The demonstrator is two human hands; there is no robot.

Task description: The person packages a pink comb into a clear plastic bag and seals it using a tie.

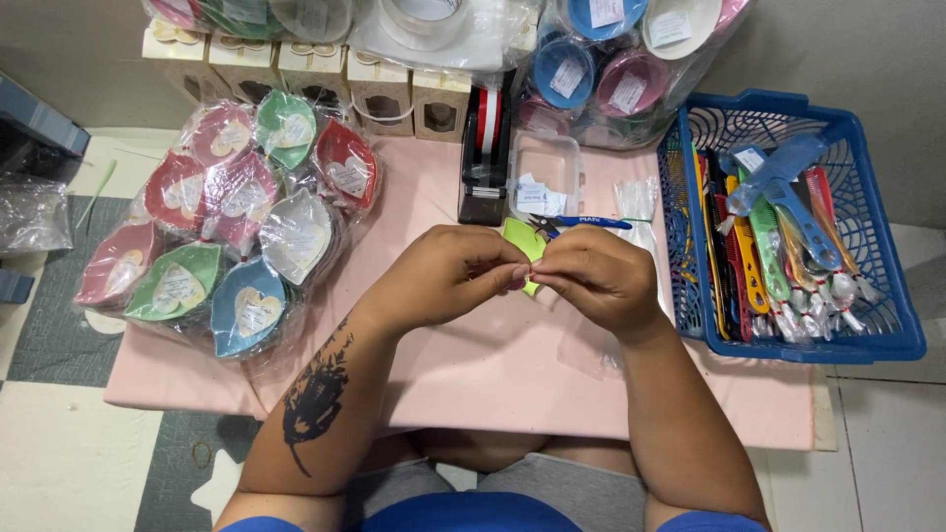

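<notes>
While a pile of wrapped leaf-shaped dishes (232,222) in red, pink, green, blue and white is seen at the left of the frame on the pink worktop (493,365), a row of small cream window boxes (325,79) is lined up behind it at the upper left. At the centre, a lime-green piece (522,241) is pinched between both hands above the worktop: the left hand (448,271) is closed on its left edge with thumb and fingertips, and the right hand (601,276) is closed on its right edge. Just behind the hands, a black tape dispenser (485,163), a clear plastic box (544,172) and blue-handled cutters (581,223) are placed. At the right, a blue basket (887,246) filled with wrapped coloured combs (778,236) is set.
</notes>
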